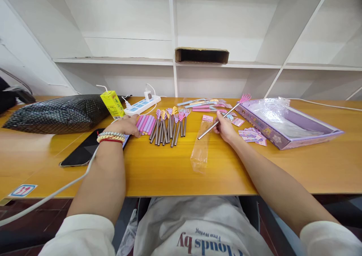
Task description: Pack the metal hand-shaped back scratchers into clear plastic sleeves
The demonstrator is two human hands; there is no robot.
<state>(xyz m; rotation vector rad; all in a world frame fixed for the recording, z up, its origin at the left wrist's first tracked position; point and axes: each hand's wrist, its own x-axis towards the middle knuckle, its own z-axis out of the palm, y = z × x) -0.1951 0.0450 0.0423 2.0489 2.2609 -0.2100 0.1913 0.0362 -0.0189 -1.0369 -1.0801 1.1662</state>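
Observation:
My right hand (224, 127) is closed around the metal shaft of a back scratcher (207, 130), whose pink claw points up and away to the right. Beneath that shaft lies a clear plastic bag (200, 156) with a pink header. On the left, my left hand (128, 125) is curled at the near side of a row of pink and purple handle sleeves (146, 124), its thumb and fingers against the leftmost one. Between my hands, several back scratchers (165, 129) with purple, yellow and pink claws lie side by side.
Left: black wrapped parcel (59, 112), yellow drink carton (112, 104), phone (83, 150), power strip (143, 105), and a white cable (56, 190) passing by my left forearm. Right: purple box (283, 141) holding clear plastic, printed cards (251, 136). Packed scratchers (202, 105) lie behind; shelves stand beyond.

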